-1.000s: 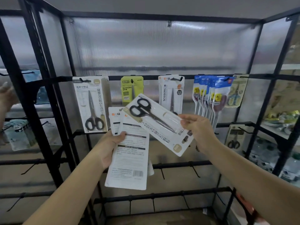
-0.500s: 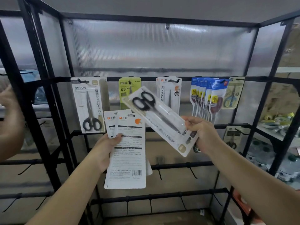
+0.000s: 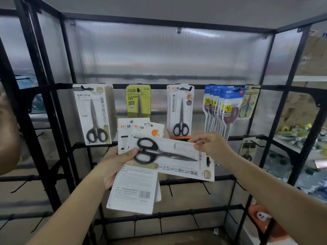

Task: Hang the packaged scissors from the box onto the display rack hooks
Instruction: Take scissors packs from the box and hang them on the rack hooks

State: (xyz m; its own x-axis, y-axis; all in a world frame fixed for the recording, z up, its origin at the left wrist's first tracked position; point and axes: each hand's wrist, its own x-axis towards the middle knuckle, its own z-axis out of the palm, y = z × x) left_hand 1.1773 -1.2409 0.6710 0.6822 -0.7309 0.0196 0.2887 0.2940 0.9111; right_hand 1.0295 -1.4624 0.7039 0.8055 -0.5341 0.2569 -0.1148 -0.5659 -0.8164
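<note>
Right hand [image 3: 209, 145]: fingers [image 3: 199, 139] pinched shut on the top edge of a scissors pack [image 3: 178, 161], near the blade end. Pack lies sideways, face toward camera, handles left, hang-hole end right.

Left hand [image 3: 115, 161]: closed around a stack of packs [image 3: 134, 188] held back-side out, barcode low. Thumb [image 3: 131, 152] sits on the front, touching the handle end of the sideways pack, which overlaps the stack.

Both are in front of the rack [image 3: 53, 121], below the top row of hooks, where five groups of packs already hang.

Vs 0.5 s ago: pack was tilted, handles up-left, clear of the left thumb; now rotated near horizontal, lower, against the stack. Camera sits closer/lower.
</note>
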